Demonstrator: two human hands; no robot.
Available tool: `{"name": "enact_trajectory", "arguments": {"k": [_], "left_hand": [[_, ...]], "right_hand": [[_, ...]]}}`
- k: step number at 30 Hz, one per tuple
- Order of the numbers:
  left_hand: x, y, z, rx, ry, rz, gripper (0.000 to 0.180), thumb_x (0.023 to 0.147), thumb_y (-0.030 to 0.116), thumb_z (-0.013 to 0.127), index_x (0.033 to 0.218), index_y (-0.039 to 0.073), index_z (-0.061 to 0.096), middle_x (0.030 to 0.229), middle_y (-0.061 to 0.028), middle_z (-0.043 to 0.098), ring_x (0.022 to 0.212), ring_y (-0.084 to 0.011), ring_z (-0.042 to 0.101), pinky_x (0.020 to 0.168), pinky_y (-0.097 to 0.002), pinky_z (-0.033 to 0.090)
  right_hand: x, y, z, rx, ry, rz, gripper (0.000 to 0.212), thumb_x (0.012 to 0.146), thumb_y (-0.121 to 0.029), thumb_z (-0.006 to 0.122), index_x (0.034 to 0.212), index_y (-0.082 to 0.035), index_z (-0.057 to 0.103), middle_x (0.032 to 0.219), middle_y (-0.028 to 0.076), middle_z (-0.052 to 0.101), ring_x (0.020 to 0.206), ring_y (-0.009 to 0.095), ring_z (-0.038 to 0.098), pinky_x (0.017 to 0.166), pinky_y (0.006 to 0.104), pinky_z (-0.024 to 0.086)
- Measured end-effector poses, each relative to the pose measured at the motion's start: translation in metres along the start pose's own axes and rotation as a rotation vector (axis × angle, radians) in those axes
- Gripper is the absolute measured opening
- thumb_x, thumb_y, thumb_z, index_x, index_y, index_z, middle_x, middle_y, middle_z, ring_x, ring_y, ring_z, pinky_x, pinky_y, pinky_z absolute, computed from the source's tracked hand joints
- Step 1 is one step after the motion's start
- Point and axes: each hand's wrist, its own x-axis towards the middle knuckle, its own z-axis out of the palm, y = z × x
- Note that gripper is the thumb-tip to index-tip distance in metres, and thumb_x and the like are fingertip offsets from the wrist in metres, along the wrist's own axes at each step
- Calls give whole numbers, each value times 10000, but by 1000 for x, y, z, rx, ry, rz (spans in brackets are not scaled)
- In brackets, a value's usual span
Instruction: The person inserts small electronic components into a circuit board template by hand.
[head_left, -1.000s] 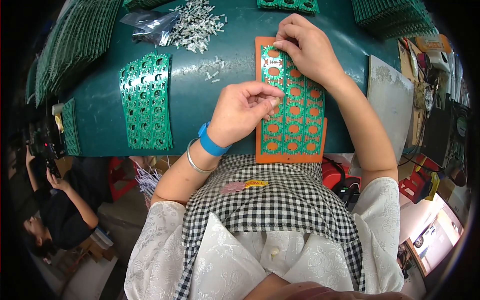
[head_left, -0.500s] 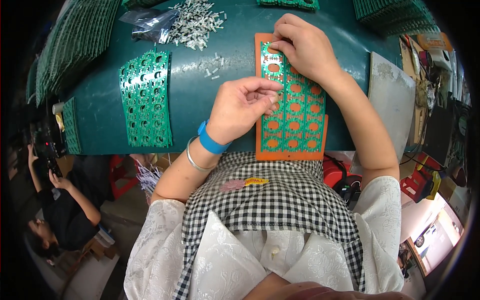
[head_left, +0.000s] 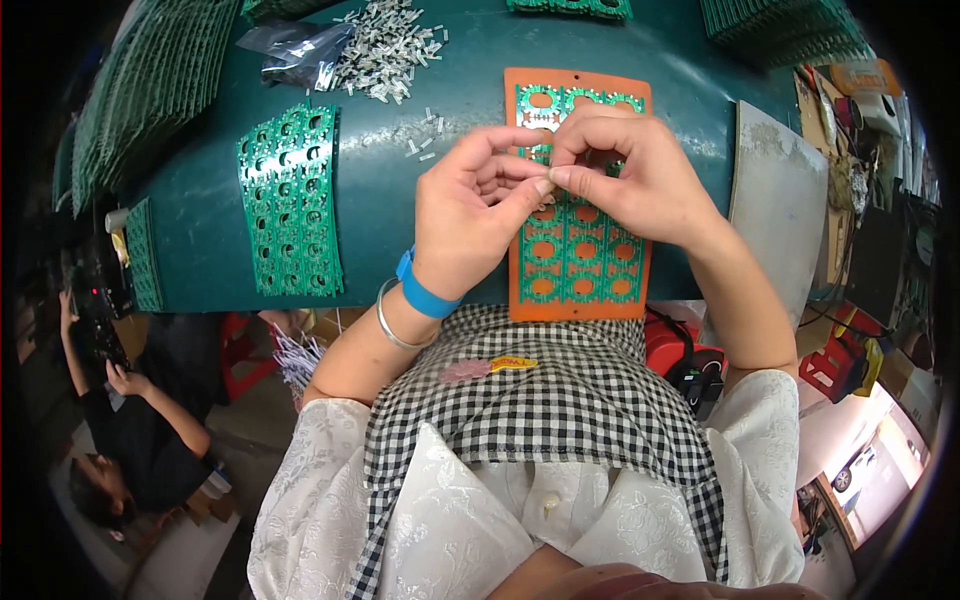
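A green circuit board panel (head_left: 585,252) with rows of round openings lies on an orange backing plate (head_left: 578,312) in front of me. Over its middle, my left hand (head_left: 483,195) and my right hand (head_left: 628,170) meet fingertip to fingertip. Thumb and forefinger are pinched on each hand, and whatever lies between them is too small to make out. On the table to the left of the panel lie a few small clear pieces (head_left: 428,135). Behind them is a heap of the same pale pieces (head_left: 385,55).
A dark plastic bag (head_left: 300,55) lies beside the heap. To the left is a curved stack of green panels (head_left: 291,200), with taller stacks (head_left: 150,95) beyond. A grey board (head_left: 775,200) lies at the right. Another person (head_left: 150,420) works at far left.
My right hand has come down from the panel's top edge to meet my left fingertips. The orange plate now sits straighter under the panel. My left hand has barely moved.
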Motion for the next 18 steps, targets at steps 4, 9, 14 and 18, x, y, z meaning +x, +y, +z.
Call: {"name": "enact_trajectory", "arguments": {"k": [4, 9, 14, 18], "left_hand": [[-1, -12, -8, 10, 11, 63, 256, 895, -46, 661, 1151, -43, 647, 988, -131, 723, 902, -141, 697, 812, -258, 587], [-4, -8, -14, 89, -31, 0, 182, 903, -9, 669, 1079, -30, 706, 986, -112, 735, 894, -134, 694, 810, -264, 584], [-4, -9, -18, 155, -52, -59, 160, 911, 17, 670, 1059, -19, 721, 986, -94, 740, 894, -122, 690, 809, -259, 575], [-5, -11, -19, 97, -58, -33, 153, 910, 17, 671, 1050, -22, 720, 989, -92, 741, 890, -119, 689, 797, -253, 567]], "right_hand": [[9, 11, -4, -14, 140, 26, 82, 846, -69, 672, 857, 8, 645, 824, 70, 625, 680, 157, 592, 611, 296, 485], [23, 33, -1, -378, 169, -93, 89, 819, -69, 654, 840, 12, 624, 839, 108, 619, 717, 261, 627, 646, 359, 499], [25, 33, 1, -463, 193, -130, 73, 803, -63, 652, 811, -2, 612, 836, 118, 610, 748, 313, 623, 661, 389, 497], [26, 33, 0, -477, 186, -141, 72, 803, -64, 653, 811, -4, 612, 827, 118, 605, 748, 313, 622, 661, 391, 496]]}}
